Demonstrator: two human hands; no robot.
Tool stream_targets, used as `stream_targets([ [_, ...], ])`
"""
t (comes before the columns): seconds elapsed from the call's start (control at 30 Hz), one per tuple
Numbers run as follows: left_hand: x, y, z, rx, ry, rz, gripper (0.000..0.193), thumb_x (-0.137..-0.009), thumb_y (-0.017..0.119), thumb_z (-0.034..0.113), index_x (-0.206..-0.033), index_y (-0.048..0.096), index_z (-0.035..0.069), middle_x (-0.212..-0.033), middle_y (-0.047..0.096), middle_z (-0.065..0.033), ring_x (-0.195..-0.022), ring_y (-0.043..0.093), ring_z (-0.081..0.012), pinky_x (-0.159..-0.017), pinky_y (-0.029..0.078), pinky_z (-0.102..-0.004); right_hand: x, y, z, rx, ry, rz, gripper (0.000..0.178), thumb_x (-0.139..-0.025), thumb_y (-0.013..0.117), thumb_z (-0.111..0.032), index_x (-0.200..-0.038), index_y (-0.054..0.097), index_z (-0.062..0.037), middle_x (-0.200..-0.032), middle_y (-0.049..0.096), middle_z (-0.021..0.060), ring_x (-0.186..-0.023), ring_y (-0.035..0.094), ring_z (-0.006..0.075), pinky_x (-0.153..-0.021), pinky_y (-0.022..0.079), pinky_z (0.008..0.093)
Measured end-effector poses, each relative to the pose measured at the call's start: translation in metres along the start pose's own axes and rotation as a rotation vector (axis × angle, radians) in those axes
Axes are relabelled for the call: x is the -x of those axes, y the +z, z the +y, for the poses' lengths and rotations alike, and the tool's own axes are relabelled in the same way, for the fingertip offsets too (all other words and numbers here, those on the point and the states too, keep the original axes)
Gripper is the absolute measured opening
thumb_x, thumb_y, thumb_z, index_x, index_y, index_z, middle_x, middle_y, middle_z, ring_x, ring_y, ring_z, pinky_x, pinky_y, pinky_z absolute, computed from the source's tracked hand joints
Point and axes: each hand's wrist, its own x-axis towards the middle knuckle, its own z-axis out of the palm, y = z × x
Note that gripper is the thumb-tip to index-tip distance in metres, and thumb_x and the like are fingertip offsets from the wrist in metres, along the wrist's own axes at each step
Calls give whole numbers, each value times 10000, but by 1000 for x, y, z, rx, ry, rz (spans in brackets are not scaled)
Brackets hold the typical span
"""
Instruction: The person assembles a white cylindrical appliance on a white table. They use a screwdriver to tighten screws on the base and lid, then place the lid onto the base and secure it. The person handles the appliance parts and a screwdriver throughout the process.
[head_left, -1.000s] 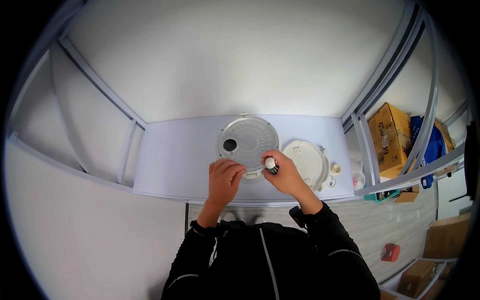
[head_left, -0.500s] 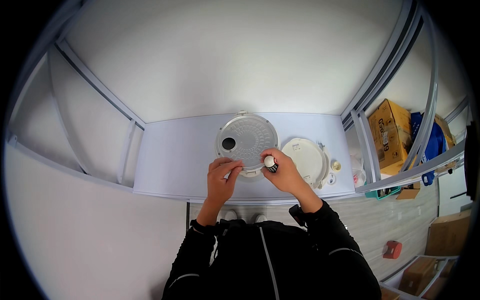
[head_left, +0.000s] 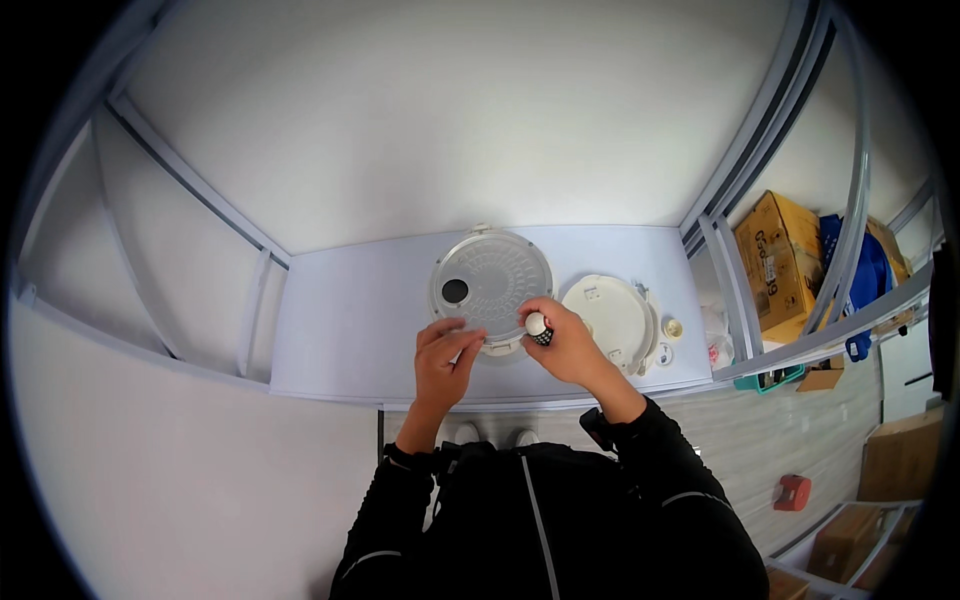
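Note:
A round, light grey appliance housing (head_left: pixel 510 262) with a raised ring pattern and one dark round hole lies on the bench, small tabs sticking out at its far and near rim. At the near rim my left hand (head_left: pixel 442 360) has thumb and forefinger brought together; anything between them is too small to make out. My right hand (head_left: pixel 570 348) is wrapped around a screwdriver (head_left: pixel 538 326) with a white-ended, black-patterned handle, held over the near right rim. Its tip is hidden below the hand. Right of the housing, close to my right hand, lies a round white cover (head_left: pixel 610 318).
Beside the cover are a small yellowish roll (head_left: pixel 673 328) and a small white disc (head_left: pixel 664 354). The white bench (head_left: pixel 350 300) has a wall behind and metal frames at both ends. Cardboard boxes (head_left: pixel 778 265) and a red stool (head_left: pixel 793 492) stand at the right.
The view has shifted slightly. Both hands stay at the near rim, the left thumb and forefinger still close together and the right still around the screwdriver.

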Motion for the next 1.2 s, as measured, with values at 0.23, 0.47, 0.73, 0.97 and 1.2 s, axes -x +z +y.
stream_targets([
  [0.23, -3, -5, -2, -29, 74, -20, 169, -911, 853, 79, -1071, 875, 127, -976, 850, -19, -1144, 730, -255, -1004, 519, -387, 0, -1, -3, -27, 25, 0, 431, -878, 752, 48, -1276, 638, -72, -1141, 733, 135, -1081, 736, 318, -939, 579, 386],
  [0.47, -8, -12, -3, -85, 165, -42, 151, -916, 840, 77, -1054, 874, 128, -989, 847, -6, -1113, 745, -250, -949, 541, -382, -1, -1, 0, -3, -13, 0, 440, -888, 774, 38, -1290, 639, -81, -1129, 749, 84, -1063, 738, 245, -948, 571, 356],
  [0.73, -12, -10, 8, -200, 340, -5, 180, -882, 860, 111, -1058, 851, 145, -1001, 836, 20, -1045, 775, -234, -837, 565, -397, 1, -2, -2, 14, 10, 19, 432, -881, 771, 38, -1274, 639, -80, -1128, 746, 86, -1067, 738, 255, -948, 572, 366],
  [0.97, -9, -8, -1, -171, 266, -7, 164, -873, 859, 102, -1033, 858, 135, -987, 840, 6, -1029, 776, -241, -840, 571, -398, -1, 0, 2, -16, -16, 3, 441, -851, 765, 28, -1263, 643, -73, -1168, 722, 153, -1091, 726, 359, -937, 577, 406],
  [1.2, -11, -9, 2, -145, 308, -11, 169, -891, 825, 84, -1044, 864, 143, -994, 843, 5, -982, 765, -249, -857, 582, -395, 0, -1, 3, -14, -35, -7, 433, -854, 766, 14, -1260, 640, -71, -1186, 717, 157, -1104, 722, 364, -942, 575, 413],
])
